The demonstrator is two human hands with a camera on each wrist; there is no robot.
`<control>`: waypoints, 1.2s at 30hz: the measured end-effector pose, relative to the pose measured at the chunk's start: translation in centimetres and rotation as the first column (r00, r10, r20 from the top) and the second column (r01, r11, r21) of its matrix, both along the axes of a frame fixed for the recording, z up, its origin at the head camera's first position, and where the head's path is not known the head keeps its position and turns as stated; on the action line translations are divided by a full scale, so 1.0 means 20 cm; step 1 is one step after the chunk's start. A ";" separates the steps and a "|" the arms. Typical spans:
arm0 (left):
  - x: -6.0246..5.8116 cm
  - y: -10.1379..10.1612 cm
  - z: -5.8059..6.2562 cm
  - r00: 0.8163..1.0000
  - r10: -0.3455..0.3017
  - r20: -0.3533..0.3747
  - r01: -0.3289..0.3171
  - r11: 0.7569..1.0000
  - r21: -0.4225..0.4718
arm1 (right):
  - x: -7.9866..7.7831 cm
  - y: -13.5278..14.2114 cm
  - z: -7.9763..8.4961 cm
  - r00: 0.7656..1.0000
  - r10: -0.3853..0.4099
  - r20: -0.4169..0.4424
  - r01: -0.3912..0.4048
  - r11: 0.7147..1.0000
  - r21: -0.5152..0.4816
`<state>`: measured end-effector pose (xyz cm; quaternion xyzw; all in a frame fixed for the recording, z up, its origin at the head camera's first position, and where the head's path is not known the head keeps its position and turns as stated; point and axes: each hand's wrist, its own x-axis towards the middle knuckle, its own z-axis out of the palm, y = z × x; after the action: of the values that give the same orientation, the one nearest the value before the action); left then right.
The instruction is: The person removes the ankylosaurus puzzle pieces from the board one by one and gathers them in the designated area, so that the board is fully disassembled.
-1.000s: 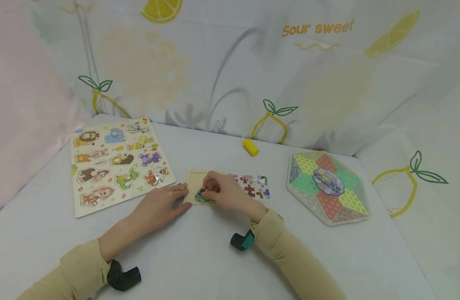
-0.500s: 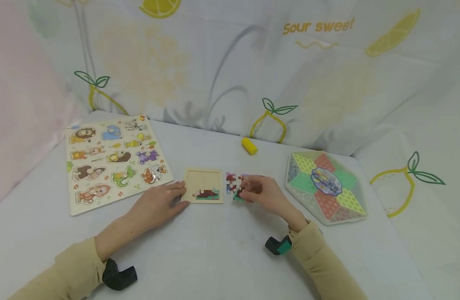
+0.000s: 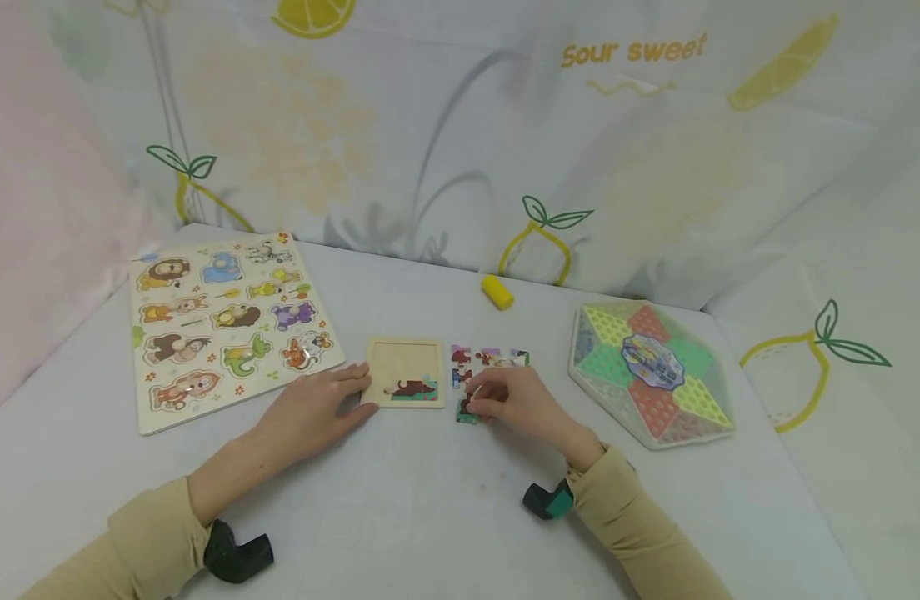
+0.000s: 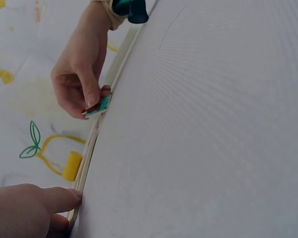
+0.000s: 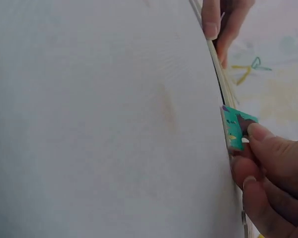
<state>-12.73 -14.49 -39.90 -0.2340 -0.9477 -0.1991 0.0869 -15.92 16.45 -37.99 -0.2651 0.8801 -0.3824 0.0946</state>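
Note:
In the head view, my left hand [image 3: 310, 412] rests against the left side of a small wooden puzzle tray [image 3: 400, 360], its fingertips and thumb touching the frame. Joined brown and green puzzle pieces [image 3: 415, 390] fill the lower right of that tray. To the right of the tray, my right hand [image 3: 522, 407] pinches a green and brown jigsaw piece [image 5: 232, 131] between thumb and fingers. The same piece shows tilted under the thumb in the left wrist view. Several loose jigsaw pieces [image 3: 497, 357] lie just beyond the right hand, which partly hides them.
A large animal peg puzzle board [image 3: 231, 333] lies at the left. At the right sits a hexagonal Chinese checkers box [image 3: 655, 375]. A yellow cylinder [image 3: 497, 292] lies toward the back. Behind the table hangs a lemon-print cloth [image 3: 430, 125].
My right hand has left the tray, where a green and brown piece now lies in view, and moved right to the loose pieces. It now pinches another piece. The left hand stays at the frame.

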 end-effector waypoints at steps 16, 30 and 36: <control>0.01 0.00 0.01 1.000 0.002 -0.002 -0.002 1.000 0.003 | 0.01 -0.03 -0.03 0.972 -0.004 -0.237 0.041 0.988 0.150; 0.00 0.01 0.01 1.000 -0.006 -0.014 0.006 1.000 0.015 | 0.02 -0.03 -0.02 0.978 -0.023 -0.206 0.057 0.985 0.161; 0.01 0.01 0.01 1.000 -0.008 -0.027 0.009 1.000 0.023 | 0.02 -0.02 -0.01 0.981 -0.026 -0.190 0.061 0.981 0.184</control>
<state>-12.61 -14.35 -39.79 -0.2396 -0.9431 -0.2070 0.1015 -15.51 15.97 -38.25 -0.2703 0.9230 -0.2724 0.0280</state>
